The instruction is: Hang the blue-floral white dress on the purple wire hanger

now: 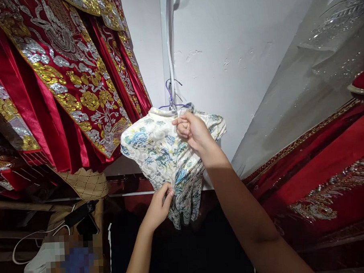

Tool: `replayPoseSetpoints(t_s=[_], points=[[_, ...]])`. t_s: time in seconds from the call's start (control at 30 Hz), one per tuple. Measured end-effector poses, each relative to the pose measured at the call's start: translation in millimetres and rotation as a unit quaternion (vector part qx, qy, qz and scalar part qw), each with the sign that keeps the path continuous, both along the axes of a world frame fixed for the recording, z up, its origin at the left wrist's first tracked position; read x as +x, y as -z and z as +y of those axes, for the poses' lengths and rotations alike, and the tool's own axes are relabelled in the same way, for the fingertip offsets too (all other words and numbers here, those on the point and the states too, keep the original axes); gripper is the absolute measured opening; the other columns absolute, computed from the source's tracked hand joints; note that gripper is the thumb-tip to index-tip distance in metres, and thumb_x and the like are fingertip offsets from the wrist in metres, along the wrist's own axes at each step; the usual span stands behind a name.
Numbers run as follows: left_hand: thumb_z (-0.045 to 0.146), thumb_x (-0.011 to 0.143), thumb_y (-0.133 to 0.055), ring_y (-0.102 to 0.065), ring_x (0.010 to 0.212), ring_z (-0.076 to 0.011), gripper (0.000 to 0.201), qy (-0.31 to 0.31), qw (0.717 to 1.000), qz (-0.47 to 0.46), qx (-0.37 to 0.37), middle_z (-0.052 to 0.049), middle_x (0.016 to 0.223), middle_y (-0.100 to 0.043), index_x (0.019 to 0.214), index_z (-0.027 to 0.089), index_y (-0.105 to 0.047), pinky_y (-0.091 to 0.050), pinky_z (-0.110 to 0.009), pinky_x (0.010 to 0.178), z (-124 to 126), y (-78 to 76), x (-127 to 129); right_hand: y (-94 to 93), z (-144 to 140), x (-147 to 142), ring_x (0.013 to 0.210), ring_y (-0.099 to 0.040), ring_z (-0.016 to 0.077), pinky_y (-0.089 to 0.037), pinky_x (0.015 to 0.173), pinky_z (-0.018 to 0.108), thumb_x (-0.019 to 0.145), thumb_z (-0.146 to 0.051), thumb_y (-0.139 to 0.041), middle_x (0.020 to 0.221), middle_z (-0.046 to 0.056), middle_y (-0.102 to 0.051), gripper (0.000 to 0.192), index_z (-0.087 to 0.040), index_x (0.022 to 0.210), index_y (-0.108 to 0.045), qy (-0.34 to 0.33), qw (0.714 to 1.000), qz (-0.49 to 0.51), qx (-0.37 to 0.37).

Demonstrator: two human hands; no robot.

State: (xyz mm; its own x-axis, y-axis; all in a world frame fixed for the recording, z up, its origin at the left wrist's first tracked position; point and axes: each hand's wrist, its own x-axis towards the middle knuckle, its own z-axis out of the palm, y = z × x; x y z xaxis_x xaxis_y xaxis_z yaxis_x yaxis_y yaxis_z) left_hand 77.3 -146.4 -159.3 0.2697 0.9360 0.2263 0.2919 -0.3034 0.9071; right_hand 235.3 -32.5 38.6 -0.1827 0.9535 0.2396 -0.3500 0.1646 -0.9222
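A white floral garment with blue, green and yellow print and short sleeves hangs in front of me on a purple hanger. A straight seam or closure runs down its middle. My left hand pinches the cloth low on this line, thumb against fingers. Higher up, just below the collar, my right hand is closed, its fingers curled and the index finger lying at the seam. Whatever its fingertips grip is too small or hidden to make out. The lower part of the garment hangs in folds behind my left hand.
Red garments with gold and silver embroidery hang at the left. To the right are sheer, glittery white fabric and red beaded cloth. A wooden shelf at lower left bears a black phone-like object and a white cable.
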Motion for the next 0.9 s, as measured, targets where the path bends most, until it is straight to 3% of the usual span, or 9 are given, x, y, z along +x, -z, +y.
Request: replayPoseSetpoints(t_s=[0.13,0.23,0.37,0.47,0.57,0.67,0.73,0.8,0.9], points=[[0.041,0.101,-0.039,-0.037,0.064,-0.013,0.027,-0.003,1.0,0.02,-0.01,0.003,0.071,-0.039,0.086,0.02,-0.046,-0.031,-0.024,0.06,1,9.7,-6,-5.8,4,0,0.033,-0.025,0.0063,-0.019,0.035,0.02,0.09,-0.027,-0.044,0.037,-0.006,-0.04,0.027,-0.015,0.071,-0.06,-0.008,0.999,-0.031,0.024],[0.039,0.101,-0.041,-0.047,0.072,-0.0143,0.026,0.007,0.999,0.032,0.022,0.0,0.078,-0.049,0.086,0.02,-0.049,-0.038,-0.026,0.068,10,-7.5,-12,4.6,-4,-3,0.036,-0.037,0.0068,-0.024,0.037,0.019,0.089,-0.028,-0.045,0.043,-0.001,-0.052,0.03,-0.013,0.073,-0.064,-0.025,0.991,-0.113,0.067],[0.033,0.099,-0.047,-0.058,0.09,-0.0172,0.019,-0.026,0.987,0.012,0.161,-0.005,0.096,-0.061,0.11,0.02,-0.056,-0.045,-0.03,0.083,36,-77.0,-15,15.0,-16,-8,0.039,-0.043,0.0078,-0.029,0.041,0.019,0.091,-0.028,-0.041,0.044,-0.001,-0.054,0.036,-0.012,0.072,-0.067,-0.003,0.982,-0.158,0.108],[0.028,0.099,-0.047,-0.06,0.086,-0.0156,0.034,-0.093,0.951,-0.001,0.296,-0.004,0.097,-0.064,0.133,0.023,-0.05,-0.047,-0.03,0.081,65,-138.6,-12,12.9,-23,-9,0.038,-0.043,0.0082,-0.032,0.044,0.02,0.092,-0.028,-0.039,0.042,-0.002,-0.052,0.038,-0.013,0.071,-0.067,0.004,0.976,-0.17,0.134],[0.023,0.097,-0.048,-0.061,0.085,-0.0149,0.029,-0.086,0.921,0.051,0.377,-0.005,0.098,-0.067,0.124,0.021,-0.059,-0.048,-0.029,0.079,93,-178.6,-8,8.9,-22,-5,0.039,-0.044,0.0088,-0.034,0.046,0.021,0.094,-0.03,-0.04,0.041,-0.003,-0.052,0.039,-0.013,0.072,-0.067,-0.002,0.964,-0.206,0.167],[0.019,0.093,-0.054,-0.062,0.084,-0.0153,0.013,-0.06,0.899,0.118,0.417,-0.004,0.093,-0.069,0.098,0.017,-0.066,-0.047,-0.028,0.077,106,-191.3,-2,14.4,-8,2,0.041,-0.045,0.0095,-0.036,0.049,0.022,0.095,-0.032,-0.041,0.041,-0.003,-0.052,0.04,-0.014,0.071,-0.068,0.017,0.949,-0.244,0.198],[0.019,0.093,-0.056,-0.061,0.083,-0.0152,0.01,-0.069,0.894,0.123,0.426,-0.004,0.09,-0.069,0.093,0.017,-0.065,-0.047,-0.028,0.077,105,-192.1,1,27.7,5,6,0.041,-0.045,0.0097,-0.037,0.051,0.022,0.096,-0.033,-0.041,0.041,-0.004,-0.05,0.041,-0.015,0.069,-0.067,0.037,0.942,-0.267,0.202],[0.021,0.093,-0.056,-0.061,0.082,-0.0149,0.01,-0.105,0.896,0.078,0.423,-0.003,0.089,-0.068,0.093,0.017,-0.064,-0.047,-0.028,0.077,101,-192.1,-2,48.6,16,8,0.041,-0.046,0.01,-0.039,0.053,0.023,0.096,-0.033,-0.042,0.042,-0.004,-0.05,0.042,-0.016,0.066,-0.066,0.043,0.935,-0.299,0.184],[0.026,0.092,-0.059,-0.061,0.084,-0.0139,0.009,-0.198,0.892,-0.084,0.399,-0.002,0.089,-0.066,0.092,0.018,-0.064,-0.048,-0.026,0.078,104,-190.3,-27,86.4,19,9,0.04,-0.046,0.0108,-0.04,0.054,0.025,0.097,-0.034,-0.042,0.041,-0.003,-0.049,0.045,-0.016,0.064,-0.066,0.012,0.932,-0.34,0.125]])
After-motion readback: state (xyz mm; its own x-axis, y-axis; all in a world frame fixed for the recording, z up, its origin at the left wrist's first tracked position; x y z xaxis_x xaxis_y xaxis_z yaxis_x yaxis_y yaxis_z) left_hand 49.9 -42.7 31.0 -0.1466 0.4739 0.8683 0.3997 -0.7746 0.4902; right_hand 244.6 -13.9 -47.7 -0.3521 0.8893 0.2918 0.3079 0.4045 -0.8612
